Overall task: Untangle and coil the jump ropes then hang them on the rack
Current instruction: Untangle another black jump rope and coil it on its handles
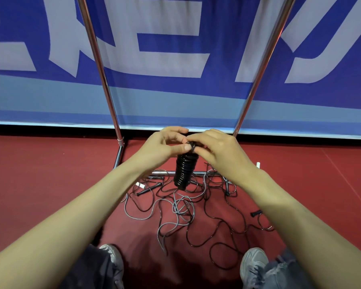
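A black jump rope wound into a tight coil (183, 172) hangs upright in front of me. My left hand (163, 146) grips its top end, thumb across the cord. My right hand (215, 149) pinches the cord at the same top end, fingers curled around it. Below on the red floor lies a tangle of black and grey ropes (188, 209) with black handles (148, 189) and a white handle (141, 185). The chrome rack (104, 80) stands behind, its two slanted posts rising left and right, its base bar (198, 173) crossing behind the coil.
A blue and white banner (175, 59) covers the wall behind the rack. My two grey shoes (113, 257) are at the bottom of the view, near the ropes. Another black handle (256, 213) lies at the right. A white handle (258, 165) shows by my right wrist.
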